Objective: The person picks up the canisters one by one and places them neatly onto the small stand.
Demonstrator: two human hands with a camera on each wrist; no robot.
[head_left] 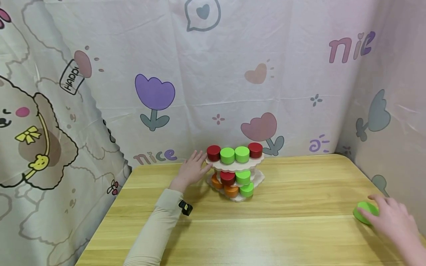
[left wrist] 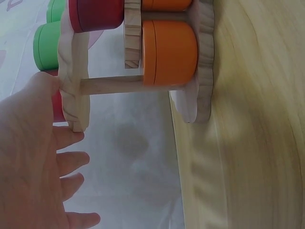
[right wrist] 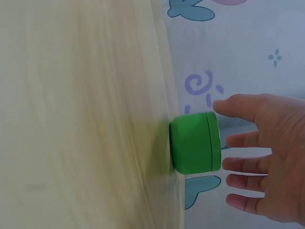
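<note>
A tiered wooden stand (head_left: 237,167) with scalloped edges holds round red, green and orange toy cakes. My left hand (head_left: 191,170) reaches to the left end of its top tier. In the left wrist view the thumb and forefinger lie right at that tier's edge, by a partly hidden red toy cake (left wrist: 57,106); the other fingers are spread. Far to the right, a single green toy cake (right wrist: 193,143) stands on the table. My right hand (head_left: 394,218) hovers just over it, thumb and fingers apart around its top, with nothing gripped.
The wooden table (head_left: 286,240) runs under both arms. A printed cloth (head_left: 213,74) hangs behind it and at both sides. On the lower tiers are an orange toy cake (head_left: 231,191) and a green one (head_left: 247,189) at the front.
</note>
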